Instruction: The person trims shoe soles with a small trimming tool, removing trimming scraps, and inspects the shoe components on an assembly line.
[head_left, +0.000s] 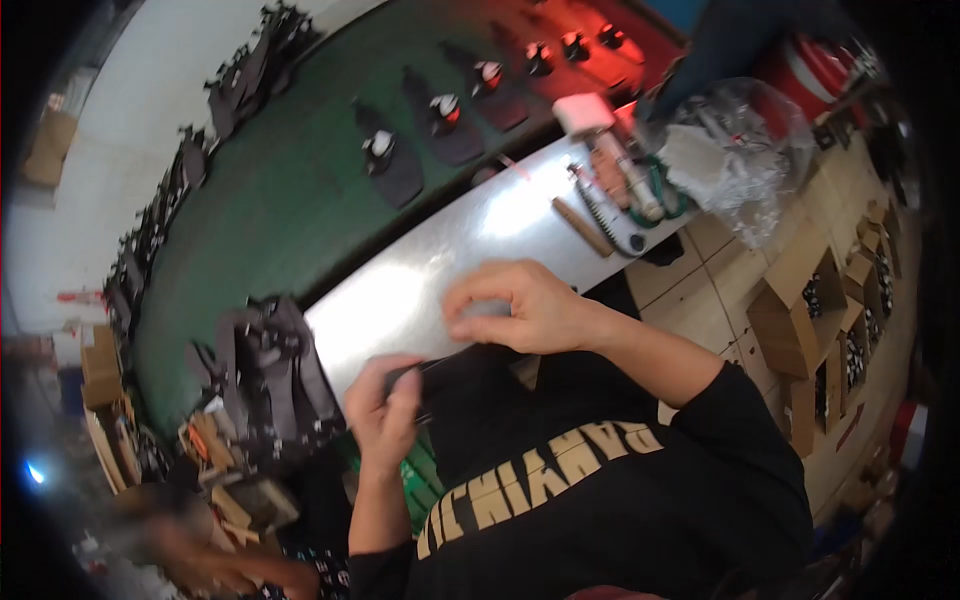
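Note:
My left hand is closed near the front edge of the metal table, with a small dark strip showing between thumb and fingers. To its right, my right hand curls over the table's edge, thumb and fingers closing round; I cannot tell what, if anything, is in them. Under and beyond both hands lies the shiny metal table. A heap of dark grey straps hangs over the table's left end, close to my left hand.
A green conveyor belt runs behind, carrying dark flat sandal pieces with shiny parts, under red light at the far end. Tools and a brown stick lie at right. Cardboard boxes stand on the floor. Another person's arm shows lower left.

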